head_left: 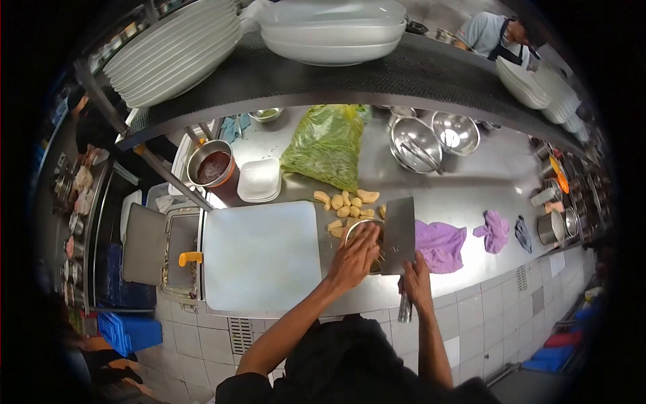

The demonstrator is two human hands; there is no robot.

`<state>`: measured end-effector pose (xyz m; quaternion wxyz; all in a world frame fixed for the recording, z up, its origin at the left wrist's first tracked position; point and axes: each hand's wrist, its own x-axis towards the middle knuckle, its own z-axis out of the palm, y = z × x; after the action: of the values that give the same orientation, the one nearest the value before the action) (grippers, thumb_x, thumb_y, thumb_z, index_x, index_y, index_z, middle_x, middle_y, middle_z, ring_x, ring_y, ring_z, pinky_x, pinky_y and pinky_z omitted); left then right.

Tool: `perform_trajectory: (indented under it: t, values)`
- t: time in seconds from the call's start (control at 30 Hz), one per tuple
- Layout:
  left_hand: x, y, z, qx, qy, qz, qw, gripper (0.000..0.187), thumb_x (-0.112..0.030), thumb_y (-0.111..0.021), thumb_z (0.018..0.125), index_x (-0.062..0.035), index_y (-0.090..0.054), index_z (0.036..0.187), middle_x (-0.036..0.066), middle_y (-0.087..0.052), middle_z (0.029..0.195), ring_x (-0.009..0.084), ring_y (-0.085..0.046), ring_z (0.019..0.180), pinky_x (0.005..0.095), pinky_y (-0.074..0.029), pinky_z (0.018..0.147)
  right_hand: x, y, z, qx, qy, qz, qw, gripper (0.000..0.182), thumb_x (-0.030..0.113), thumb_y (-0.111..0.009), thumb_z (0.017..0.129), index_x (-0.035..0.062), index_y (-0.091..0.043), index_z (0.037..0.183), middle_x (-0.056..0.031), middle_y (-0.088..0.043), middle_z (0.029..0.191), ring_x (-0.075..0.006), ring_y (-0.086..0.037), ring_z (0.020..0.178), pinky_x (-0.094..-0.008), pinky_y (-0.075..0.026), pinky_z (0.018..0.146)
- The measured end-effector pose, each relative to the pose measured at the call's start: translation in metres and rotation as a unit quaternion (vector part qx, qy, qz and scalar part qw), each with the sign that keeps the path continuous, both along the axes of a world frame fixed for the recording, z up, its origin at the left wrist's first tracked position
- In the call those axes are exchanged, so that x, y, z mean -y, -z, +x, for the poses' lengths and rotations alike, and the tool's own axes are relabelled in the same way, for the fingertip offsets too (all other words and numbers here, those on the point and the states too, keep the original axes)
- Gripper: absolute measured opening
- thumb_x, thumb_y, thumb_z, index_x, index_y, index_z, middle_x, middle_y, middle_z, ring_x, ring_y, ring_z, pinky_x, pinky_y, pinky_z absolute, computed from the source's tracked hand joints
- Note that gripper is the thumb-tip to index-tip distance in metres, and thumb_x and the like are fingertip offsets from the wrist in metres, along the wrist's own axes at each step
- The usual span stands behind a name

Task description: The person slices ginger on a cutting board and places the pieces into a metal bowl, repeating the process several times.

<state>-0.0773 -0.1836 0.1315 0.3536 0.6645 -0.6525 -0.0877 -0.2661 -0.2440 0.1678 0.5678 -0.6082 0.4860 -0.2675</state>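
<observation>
My right hand (pixel 418 281) is wrapped around the handle of a cleaver (pixel 400 232), its broad dark blade pointing away from me. My left hand (pixel 356 257) reaches over a round metal bowl (pixel 349 233), fingers stretched out and covering much of it. Thin shreds show in the bowl beside the fingers, close to the blade; what they are is too small to tell. Just beyond the bowl lie several peeled, pale yellow pieces (pixel 344 202), perhaps potatoes or ginger. A purple cloth (pixel 441 247) rests to the right of the cleaver.
A white cutting board (pixel 261 256) lies left of my hands. Behind are a green-filled plastic bag (pixel 326 145), stacked white dishes (pixel 259 179), a pot of dark sauce (pixel 214 168) and steel bowls (pixel 414 145). A shelf (pixel 323 84) with plates hangs above. Another person (pixel 494 37) stands beyond.
</observation>
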Motion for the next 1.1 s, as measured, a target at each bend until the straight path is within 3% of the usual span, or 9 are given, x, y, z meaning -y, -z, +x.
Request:
perform_trajectory:
  t: [0.23,0.43,0.5,0.57,0.6,0.7,0.8,1.0,1.1]
  values:
    - [-0.018,0.030,-0.010,0.120,-0.031,0.074,0.989,0.050,-0.031,-0.052,0.105,0.0008,-0.053,0.144,0.018,-0.054,0.148,0.0357,-0.046,0.142,0.0561,-0.024,0.121,0.001,0.001,0.014,-0.001,-0.001,0.009,1.000,0.024,0.013,-0.045,0.103,-0.0017,-0.049,0.121,-0.0068,-0.055,0.070,-0.0125,-0.052,0.045,-0.0310,-0.042,0.041]
    - [-0.015,0.035,-0.055,-0.199,-0.018,0.024,0.980,0.062,-0.033,-0.062,0.097,-0.0092,-0.044,0.152,0.014,-0.048,0.152,0.0384,-0.045,0.141,0.0474,-0.033,0.119,0.018,0.062,-0.009,0.033,-0.041,-0.113,0.992,0.044,0.012,-0.052,0.100,-0.0019,-0.048,0.141,-0.0133,-0.069,0.108,-0.0155,-0.062,0.075,-0.0280,-0.049,0.062]
    - [-0.016,0.043,-0.048,0.088,-0.110,0.034,0.989,0.060,-0.037,-0.062,0.097,-0.0128,-0.047,0.150,0.016,-0.051,0.148,0.0431,-0.040,0.143,0.0570,-0.028,0.121,0.026,0.063,-0.011,-0.122,0.028,-0.168,0.978,0.043,0.010,-0.051,0.100,-0.0040,-0.046,0.141,-0.0176,-0.067,0.120,-0.0250,-0.067,0.099,-0.0362,-0.054,0.086]
    - [-0.022,0.055,-0.036,0.113,-0.151,-0.108,0.976,0.041,-0.033,-0.060,0.099,-0.0099,-0.062,0.133,0.015,-0.059,0.137,0.0344,-0.042,0.143,0.0559,-0.029,0.120,0.012,0.068,0.008,0.162,0.087,-0.133,0.974,0.043,-0.005,-0.043,0.091,-0.0083,-0.054,0.132,-0.0187,-0.064,0.117,-0.0285,-0.062,0.102,-0.0399,-0.051,0.092]
    - [-0.035,0.031,-0.022,0.023,-0.187,-0.118,0.975,0.036,-0.028,-0.061,0.098,-0.0108,-0.065,0.129,0.014,-0.062,0.128,0.0331,-0.048,0.136,0.0535,-0.034,0.116,0.006,0.018,0.001,-0.252,-0.052,-0.220,0.941,0.072,0.019,-0.066,0.090,0.0128,-0.038,0.157,-0.0277,-0.060,0.138,-0.0425,-0.065,0.118,-0.0526,-0.052,0.093]
    - [-0.087,-0.038,0.031,-0.135,-0.238,-0.094,0.957,0.030,-0.018,-0.063,0.097,-0.0116,-0.066,0.126,0.011,-0.066,0.114,0.0312,-0.058,0.119,0.0486,-0.042,0.106,-0.070,-0.060,0.063,-0.156,-0.145,-0.295,0.931,0.054,0.012,-0.063,0.088,-0.0052,-0.052,0.138,-0.0322,-0.065,0.124,-0.0431,-0.066,0.107,-0.0466,-0.053,0.088]
    - [-0.123,-0.051,0.067,-0.181,-0.305,-0.154,0.922,0.030,-0.006,-0.062,0.094,-0.0085,-0.067,0.124,0.009,-0.066,0.105,0.0318,-0.062,0.099,0.0435,-0.047,0.094,-0.059,0.065,0.103,0.041,-0.294,-0.305,0.905,0.048,-0.011,-0.043,0.080,-0.0083,-0.062,0.124,-0.0209,-0.064,0.114,-0.0319,-0.062,0.109,-0.0420,-0.050,0.095]
    - [-0.240,-0.060,0.105,-0.435,-0.383,-0.226,0.783,0.018,-0.010,-0.065,0.099,-0.0040,-0.074,0.113,0.009,-0.073,0.108,0.0155,-0.066,0.102,0.0307,-0.052,0.090,-0.117,0.070,0.176,-0.225,-0.364,-0.420,0.800,0.047,-0.002,-0.056,0.080,0.0145,-0.066,0.122,-0.0200,-0.063,0.126,-0.0404,-0.068,0.102,-0.0511,-0.056,0.080]
    - [-0.286,-0.050,0.116,-0.197,-0.511,-0.106,0.830,0.020,-0.011,-0.070,0.096,-0.0061,-0.078,0.113,0.008,-0.071,0.093,0.0150,-0.061,0.080,0.0300,-0.049,0.071,-0.127,0.104,0.195,-0.214,-0.336,-0.417,0.817,0.045,-0.001,-0.064,0.075,0.0137,-0.064,0.118,-0.0175,-0.061,0.120,-0.0392,-0.069,0.086,-0.0490,-0.058,0.071]
